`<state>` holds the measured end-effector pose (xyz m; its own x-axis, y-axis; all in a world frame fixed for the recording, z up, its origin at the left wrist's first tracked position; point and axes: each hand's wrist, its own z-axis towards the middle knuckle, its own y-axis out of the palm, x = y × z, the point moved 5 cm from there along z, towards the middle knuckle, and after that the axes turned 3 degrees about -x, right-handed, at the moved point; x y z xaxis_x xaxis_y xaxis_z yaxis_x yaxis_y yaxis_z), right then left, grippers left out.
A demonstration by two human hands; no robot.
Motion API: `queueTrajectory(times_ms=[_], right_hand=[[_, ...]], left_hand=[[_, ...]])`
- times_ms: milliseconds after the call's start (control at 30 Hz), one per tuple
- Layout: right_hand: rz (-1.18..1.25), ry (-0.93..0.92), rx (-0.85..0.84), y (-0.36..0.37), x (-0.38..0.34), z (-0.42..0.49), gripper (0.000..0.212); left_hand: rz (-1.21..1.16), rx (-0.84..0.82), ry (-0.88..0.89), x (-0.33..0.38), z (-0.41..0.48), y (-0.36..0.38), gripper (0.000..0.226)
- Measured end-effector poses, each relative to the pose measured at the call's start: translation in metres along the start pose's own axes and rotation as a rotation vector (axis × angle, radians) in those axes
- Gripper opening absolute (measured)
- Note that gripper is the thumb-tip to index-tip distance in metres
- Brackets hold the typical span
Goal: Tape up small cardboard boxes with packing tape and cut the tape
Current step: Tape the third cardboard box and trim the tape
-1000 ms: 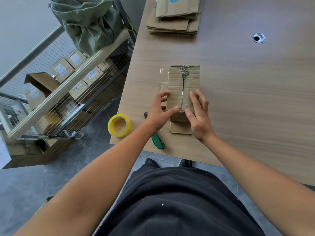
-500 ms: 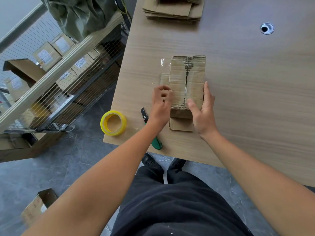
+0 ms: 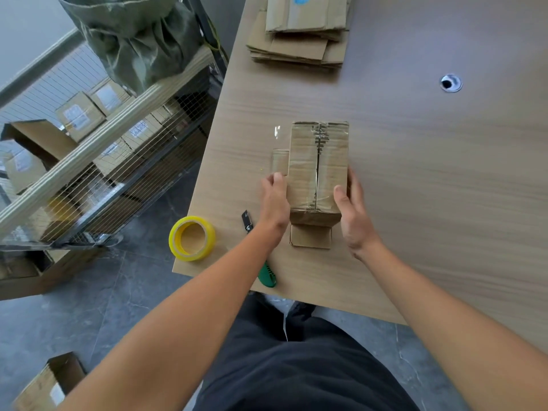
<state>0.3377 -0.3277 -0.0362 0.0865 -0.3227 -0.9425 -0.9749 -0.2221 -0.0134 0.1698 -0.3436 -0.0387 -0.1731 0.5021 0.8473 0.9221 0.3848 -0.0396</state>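
Note:
A small cardboard box (image 3: 318, 167) lies on the wooden table (image 3: 415, 203), with clear tape along its centre seam and flaps sticking out at its left and near ends. My left hand (image 3: 274, 200) grips the box's left side with curled fingers. On the other side, my right hand (image 3: 351, 212) holds the box with its thumb on the top and its fingers along the right wall. A yellow roll of packing tape (image 3: 192, 238) sits at the table's near-left corner. The green-handled cutter (image 3: 267, 275) lies partly under my left forearm.
A stack of flattened cardboard boxes (image 3: 299, 34) lies at the table's far edge. A round cable hole (image 3: 450, 83) is at the right. Left of the table stands a wire shelf cart (image 3: 118, 161) with labelled boxes and a green sack (image 3: 133, 40). An open box (image 3: 44, 384) sits on the floor.
Both hands have left the taped top seam and slid out to the box's two sides. The box, tape roll and cutter stay in place.

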Motion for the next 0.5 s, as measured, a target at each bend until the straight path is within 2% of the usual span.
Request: queueTrajectory(times_ms=[67, 100, 167, 200, 267, 300, 367, 500], right_hand=[[-0.155, -0.062, 0.08, -0.015, -0.018, 0.003, 0.077], [-0.218, -0.134, 0.113, -0.02, -0.033, 0.006, 0.076], [-0.322, -0.266, 0.12, -0.02, -0.06, 0.021, 0.068], [-0.361, -0.285, 0.112, -0.016, -0.07, 0.033, 0.065], [-0.428, -0.204, 0.083, -0.01, -0.075, 0.061, 0.063], [-0.431, -0.12, 0.059, -0.008, -0.071, 0.074, 0.063], [-0.284, 0.033, 0.003, -0.004, -0.058, 0.085, 0.064], [0.087, 0.155, -0.008, 0.003, -0.033, 0.081, 0.061]], left_hand=[[0.154, 0.172, 0.313, 0.032, -0.009, -0.017, 0.029], [0.22, 0.178, 0.493, 0.051, -0.014, -0.018, 0.026], [0.378, 0.057, 0.741, 0.081, -0.006, -0.001, 0.032], [0.485, -0.028, 0.76, 0.091, 0.005, 0.012, 0.039], [0.647, -0.188, 0.617, 0.097, 0.03, 0.036, 0.052], [0.641, -0.253, 0.501, 0.095, 0.041, 0.042, 0.055], [0.45, -0.324, 0.319, 0.085, 0.055, 0.042, 0.056], [0.1, -0.34, 0.202, 0.064, 0.062, 0.035, 0.048]])
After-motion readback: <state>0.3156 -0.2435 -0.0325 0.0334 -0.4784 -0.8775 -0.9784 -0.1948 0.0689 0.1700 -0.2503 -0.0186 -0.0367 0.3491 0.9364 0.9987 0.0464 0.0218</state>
